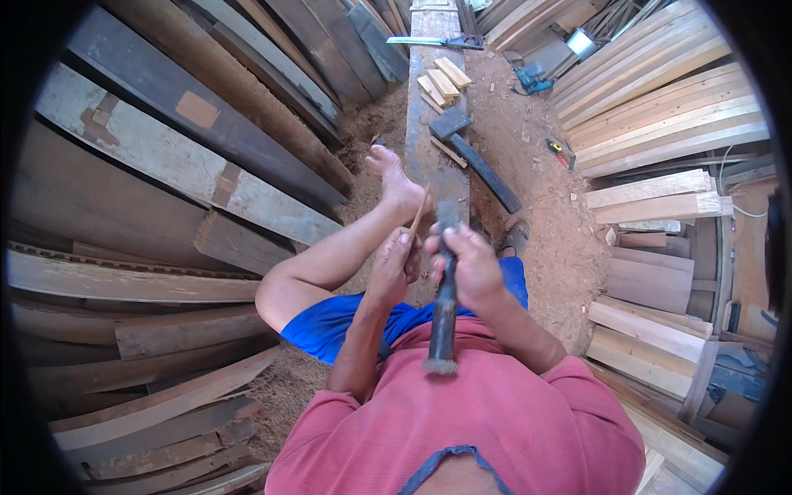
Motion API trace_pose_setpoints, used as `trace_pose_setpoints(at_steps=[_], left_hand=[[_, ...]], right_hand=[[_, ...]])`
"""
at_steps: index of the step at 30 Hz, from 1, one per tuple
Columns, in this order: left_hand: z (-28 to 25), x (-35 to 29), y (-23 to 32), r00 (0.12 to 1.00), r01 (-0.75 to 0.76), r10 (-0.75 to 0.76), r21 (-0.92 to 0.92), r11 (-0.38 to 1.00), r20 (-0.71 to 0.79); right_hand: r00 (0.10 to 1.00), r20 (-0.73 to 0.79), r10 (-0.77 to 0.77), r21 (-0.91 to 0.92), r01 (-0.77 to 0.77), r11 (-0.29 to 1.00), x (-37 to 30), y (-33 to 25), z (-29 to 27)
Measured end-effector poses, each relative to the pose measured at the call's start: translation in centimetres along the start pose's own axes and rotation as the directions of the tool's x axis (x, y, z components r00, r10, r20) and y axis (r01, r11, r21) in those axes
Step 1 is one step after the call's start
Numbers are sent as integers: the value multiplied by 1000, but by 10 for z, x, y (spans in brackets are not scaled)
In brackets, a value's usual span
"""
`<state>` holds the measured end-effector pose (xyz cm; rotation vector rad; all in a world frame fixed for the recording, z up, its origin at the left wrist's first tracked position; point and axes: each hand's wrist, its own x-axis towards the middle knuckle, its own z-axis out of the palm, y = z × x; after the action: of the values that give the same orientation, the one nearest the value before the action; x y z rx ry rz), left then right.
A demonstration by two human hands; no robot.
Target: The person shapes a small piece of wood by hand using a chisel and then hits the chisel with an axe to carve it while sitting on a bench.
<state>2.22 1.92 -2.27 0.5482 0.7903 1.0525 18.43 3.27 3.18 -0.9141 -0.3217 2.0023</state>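
My left hand (393,266) is closed round a thin strip of wood (421,209), which points up and away from me. Just to its right, my right hand (469,262) grips a chisel (444,318). The wide blade points away from me, and the dark, worn handle extends back over my shirt. Blade and strip are close together; whether they touch I cannot tell. Both hands are above the narrow wooden bench (419,148) that I straddle. A mallet (450,124) with a dark handle lies beyond them, its handle sticking out over the bench's right side.
Several small wooden blocks (444,81) and a handsaw (433,40) lie farther along the bench. A blue power tool (532,78) and a yellow-and-red tool (560,153) rest on the sawdust-covered floor (549,239). Stacked timber (660,115) lines the right, leaning boards (190,153) the left.
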Motion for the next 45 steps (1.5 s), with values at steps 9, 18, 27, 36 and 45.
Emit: trace_pose_setpoints(at_steps=[9,18,27,36,45], left_hand=[[9,-34,17,944,-274,329,565,778,4],[-5,-86,7,991,-70,133,751,657,-24],[-5,-33,22,990,-115,143,651,750,11],[-7,7,25,970,-215,41,761,613,241],[25,31,-13,969,-240,182,826,509,169]], right_hand=[[980,189,70,-38,-64,997,-34,24,37],[947,103,-306,66,300,952,-57,-26,19],[981,14,-192,-608,161,777,0,-66,-52],[957,158,245,-698,-67,713,-3,-51,-70],[991,-13,131,-717,-101,690,-14,-34,-126]])
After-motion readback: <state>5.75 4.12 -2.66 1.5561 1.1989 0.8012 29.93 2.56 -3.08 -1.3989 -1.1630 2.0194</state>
